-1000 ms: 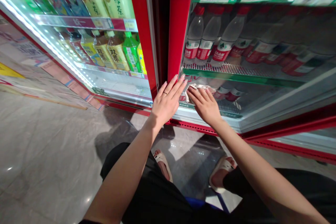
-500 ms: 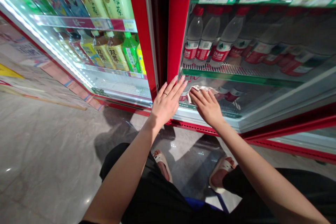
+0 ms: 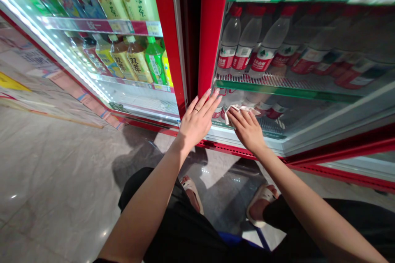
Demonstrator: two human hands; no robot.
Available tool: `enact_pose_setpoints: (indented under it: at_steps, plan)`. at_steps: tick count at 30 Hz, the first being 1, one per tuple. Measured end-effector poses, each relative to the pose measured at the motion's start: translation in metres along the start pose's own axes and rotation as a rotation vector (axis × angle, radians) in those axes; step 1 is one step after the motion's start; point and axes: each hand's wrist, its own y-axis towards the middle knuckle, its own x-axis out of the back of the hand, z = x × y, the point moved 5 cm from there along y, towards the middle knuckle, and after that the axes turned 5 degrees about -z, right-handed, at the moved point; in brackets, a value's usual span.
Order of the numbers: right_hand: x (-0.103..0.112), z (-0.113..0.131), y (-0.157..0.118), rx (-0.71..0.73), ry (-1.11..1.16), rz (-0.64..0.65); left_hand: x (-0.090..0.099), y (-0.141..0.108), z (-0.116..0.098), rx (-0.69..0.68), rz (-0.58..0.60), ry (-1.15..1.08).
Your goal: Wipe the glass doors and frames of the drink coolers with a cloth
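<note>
My right hand (image 3: 247, 130) presses a crumpled whitish cloth (image 3: 227, 116) against the glass door (image 3: 243, 92) of a red-framed drinks fridge, low down. Its fingers lie over the cloth and hide most of it. With fingers stretched out and a ring on one of them, my left hand (image 3: 199, 120) rests flat at the lower left of the door, across the red frame (image 3: 207, 57) and the edge of the glass. It holds nothing. Behind the glass, red-capped water bottles (image 3: 242, 47) stand on a shelf above my hands, with more bottles below.
To the left stands a second lit fridge with tea bottles (image 3: 138, 59) and other drinks. A green shelf edge (image 3: 286, 90) runs behind the glass. My sandalled feet (image 3: 262, 205) are on the grey tiled floor (image 3: 61, 181), close to the fridge base.
My right hand has slid slightly to the right across the glass with the cloth. My left hand stays in place on the door; the whole view has shifted a little.
</note>
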Motion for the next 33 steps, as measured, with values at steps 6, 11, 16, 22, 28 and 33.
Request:
enact_pose_setpoints:
  at_steps: [6, 11, 16, 22, 28, 33]
  plan:
    - [0.004, -0.002, 0.002, 0.018, -0.005, -0.044, 0.001, 0.001, -0.002, -0.016, -0.001, 0.009]
    - [0.015, -0.008, 0.014, -0.075, -0.004, -0.072, 0.001, 0.001, -0.003, -0.022, 0.004, -0.003]
    - [0.01, 0.005, 0.017, 0.06, 0.014, -0.008, -0.001, 0.001, -0.004, -0.022, -0.005, -0.004]
    - [0.01, -0.003, 0.008, 0.037, -0.019, -0.024, 0.0, 0.001, -0.001, -0.01, -0.017, 0.003]
    - [0.02, -0.008, 0.022, -0.058, -0.026, -0.084, 0.002, 0.0, 0.001, -0.003, -0.019, 0.007]
    - [0.012, 0.004, 0.02, 0.044, -0.002, -0.017, 0.003, 0.001, -0.001, -0.005, -0.021, 0.001]
